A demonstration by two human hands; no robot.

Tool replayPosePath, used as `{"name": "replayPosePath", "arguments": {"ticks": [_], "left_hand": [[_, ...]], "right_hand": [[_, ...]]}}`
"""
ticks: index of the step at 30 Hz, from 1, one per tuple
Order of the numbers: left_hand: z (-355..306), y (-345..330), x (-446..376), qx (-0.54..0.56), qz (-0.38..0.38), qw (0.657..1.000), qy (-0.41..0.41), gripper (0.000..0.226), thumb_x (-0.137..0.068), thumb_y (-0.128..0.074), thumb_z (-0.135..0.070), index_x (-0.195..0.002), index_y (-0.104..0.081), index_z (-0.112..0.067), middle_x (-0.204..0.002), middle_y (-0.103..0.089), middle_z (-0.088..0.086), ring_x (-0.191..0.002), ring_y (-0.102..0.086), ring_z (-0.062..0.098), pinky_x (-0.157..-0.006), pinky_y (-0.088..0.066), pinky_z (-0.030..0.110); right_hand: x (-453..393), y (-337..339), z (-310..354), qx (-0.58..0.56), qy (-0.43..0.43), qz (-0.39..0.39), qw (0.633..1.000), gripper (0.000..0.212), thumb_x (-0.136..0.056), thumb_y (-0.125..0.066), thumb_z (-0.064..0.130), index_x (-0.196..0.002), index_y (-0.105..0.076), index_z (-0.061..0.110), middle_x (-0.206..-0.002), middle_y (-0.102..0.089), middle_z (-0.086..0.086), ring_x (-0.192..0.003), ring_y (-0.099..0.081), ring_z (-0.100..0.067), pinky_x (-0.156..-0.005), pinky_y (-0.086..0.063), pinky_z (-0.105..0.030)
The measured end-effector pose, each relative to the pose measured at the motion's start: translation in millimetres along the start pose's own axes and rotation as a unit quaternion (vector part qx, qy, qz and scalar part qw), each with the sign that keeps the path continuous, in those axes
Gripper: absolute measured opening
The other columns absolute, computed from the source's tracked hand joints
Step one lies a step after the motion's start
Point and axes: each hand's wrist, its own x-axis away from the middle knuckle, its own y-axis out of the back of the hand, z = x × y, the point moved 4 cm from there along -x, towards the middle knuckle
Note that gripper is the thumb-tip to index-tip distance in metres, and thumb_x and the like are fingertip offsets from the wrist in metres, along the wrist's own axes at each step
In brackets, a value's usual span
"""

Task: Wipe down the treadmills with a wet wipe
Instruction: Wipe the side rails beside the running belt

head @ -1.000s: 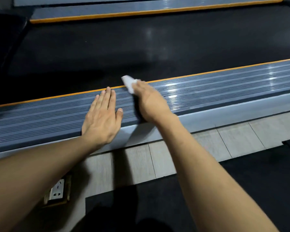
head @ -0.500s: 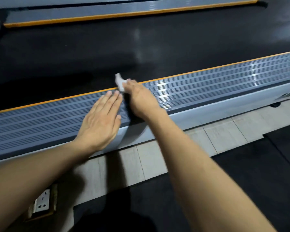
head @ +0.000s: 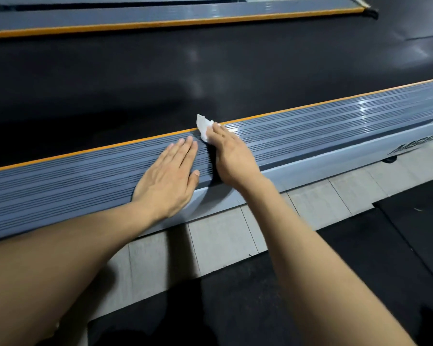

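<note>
Head view of the near side rail (head: 323,131) of a treadmill, a long ribbed grey strip whose long axis runs from lower left to upper right across the picture, bounded on its far edge by an orange stripe (head: 110,147) and beyond that by the black running belt (head: 160,78). The right hand (head: 231,156) lies on the rail with its fingers stretched forward and pressing a white wet wipe (head: 203,126) against the ribs at the far edge, touching the orange stripe; most of the wipe is hidden beneath the fingers, so whether any of them curl round it cannot be told with certainty, though they appear flat upon it. The left hand (head: 169,176) rests palm down, fingers straight and together, holding nothing, just beside the right hand on its left. The wipe thus sits ahead of the right fingertips and is the right hand's alone to move. The ribs run parallel to the rail, so a stroke judged efficient would travel along that axis; the rail extends both ways, while the left hand blocks the leftward path at close range. A second rail (head: 185,13) with its own orange stripe lies well apart, across the belt. Pale floor tiles (head: 223,236) run beneath the forearms.
</note>
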Motion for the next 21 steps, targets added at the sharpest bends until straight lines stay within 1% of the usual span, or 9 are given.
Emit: {"name": "replayPosePath", "arguments": {"ticks": [3, 5, 7, 10, 13, 15, 17, 19, 21], "left_hand": [[-1, 2, 1, 0.006, 0.0, 1.0, 0.006, 0.076, -0.096, 0.002, -0.049, -0.163, -0.003, -0.013, -0.171, 0.002, 0.003, -0.157, 0.002, 0.014, -0.127, 0.005, 0.03], [-1, 2, 1, 0.004, 0.002, 1.0, 0.01, 0.076, -0.096, 0.003, -0.049, -0.163, -0.001, -0.013, -0.171, 0.003, 0.002, -0.157, 0.003, 0.014, -0.128, 0.003, 0.032], [-2, 1, 0, -0.001, 0.001, 1.0, 0.009, 0.076, -0.097, 0.001, -0.048, -0.163, -0.003, -0.012, -0.171, 0.001, 0.003, -0.157, 0.001, 0.015, -0.128, 0.0, 0.034], [-3, 2, 1, -0.011, -0.005, 1.0, 0.007, 0.074, -0.098, -0.006, -0.046, -0.163, -0.011, -0.009, -0.171, -0.008, 0.007, -0.157, -0.007, 0.019, -0.128, -0.003, 0.035], [-3, 2, 0, -0.022, -0.006, 1.0, 0.004, 0.073, -0.099, -0.013, -0.044, -0.16, -0.02, -0.005, -0.169, -0.016, 0.01, -0.156, -0.015, 0.022, -0.128, -0.008, 0.037], [-2, 2, 0, -0.022, -0.004, 1.0, 0.005, 0.072, -0.099, -0.013, -0.044, -0.16, -0.021, -0.005, -0.169, -0.017, 0.01, -0.156, -0.017, 0.022, -0.128, -0.008, 0.037], [-2, 2, 0, -0.022, -0.002, 1.0, 0.004, 0.071, -0.101, -0.01, -0.046, -0.162, -0.017, -0.011, -0.17, -0.015, 0.008, -0.157, -0.013, 0.022, -0.128, -0.005, 0.036], [-2, 3, 0, -0.019, 0.002, 1.0, 0.005, 0.068, -0.102, -0.008, -0.048, -0.163, -0.015, -0.02, -0.17, -0.012, 0.005, -0.157, -0.01, 0.021, -0.128, -0.002, 0.035], [-3, 4, 1, -0.013, 0.008, 1.0, 0.01, 0.067, -0.102, -0.006, -0.051, -0.163, -0.016, -0.025, -0.17, -0.014, 0.005, -0.157, -0.008, 0.022, -0.128, -0.002, 0.036]], "right_hand": [[9, 31, -55, 0.023, -0.077, -0.049, 0.996, 0.06, -0.086, -0.037, 0.007, -0.143, -0.05, 0.02, -0.149, -0.051, -0.004, -0.138, -0.046, -0.025, -0.112, -0.039, -0.036], [28, 57, -96, 0.056, -0.143, -0.082, 0.985, 0.055, -0.082, -0.037, 0.005, -0.133, -0.057, 0.014, -0.14, -0.056, -0.009, -0.131, -0.05, -0.032, -0.105, -0.043, -0.038], [45, 66, -94, 0.073, -0.172, -0.093, 0.978, 0.052, -0.082, -0.036, 0.004, -0.128, -0.06, 0.006, -0.142, -0.055, -0.015, -0.134, -0.048, -0.034, -0.11, -0.039, -0.038], [65, 40, -34, 0.017, -0.095, -0.131, 0.987, 0.046, -0.082, -0.047, -0.001, -0.125, -0.065, 0.001, -0.136, -0.06, -0.02, -0.127, -0.055, -0.035, -0.11, -0.037, -0.038], [84, 13, 26, -0.037, 0.014, -0.072, 0.997, 0.058, -0.084, -0.04, 0.004, -0.14, -0.054, 0.003, -0.15, -0.049, -0.016, -0.142, -0.043, -0.029, -0.119, -0.029, -0.043], [89, 16, 20, -0.043, 0.037, -0.041, 0.998, 0.063, -0.083, -0.041, 0.003, -0.145, -0.05, 0.006, -0.154, -0.045, -0.012, -0.146, -0.038, -0.024, -0.121, -0.027, -0.04], [86, 31, -18, -0.032, -0.003, -0.066, 0.997, 0.061, -0.08, -0.045, 0.001, -0.14, -0.057, 0.006, -0.149, -0.051, -0.013, -0.141, -0.044, -0.027, -0.121, -0.027, -0.036], [82, 52, -70, -0.011, -0.09, -0.115, 0.989, 0.052, -0.084, -0.047, 0.002, -0.133, -0.062, 0.004, -0.144, -0.056, -0.015, -0.135, -0.05, -0.031, -0.119, -0.028, -0.033], [82, 73, -115, 0.014, -0.163, -0.137, 0.977, 0.048, -0.09, -0.042, 0.008, -0.133, -0.063, 0.004, -0.145, -0.054, -0.014, -0.137, -0.048, -0.031, -0.118, -0.028, -0.032]]}}
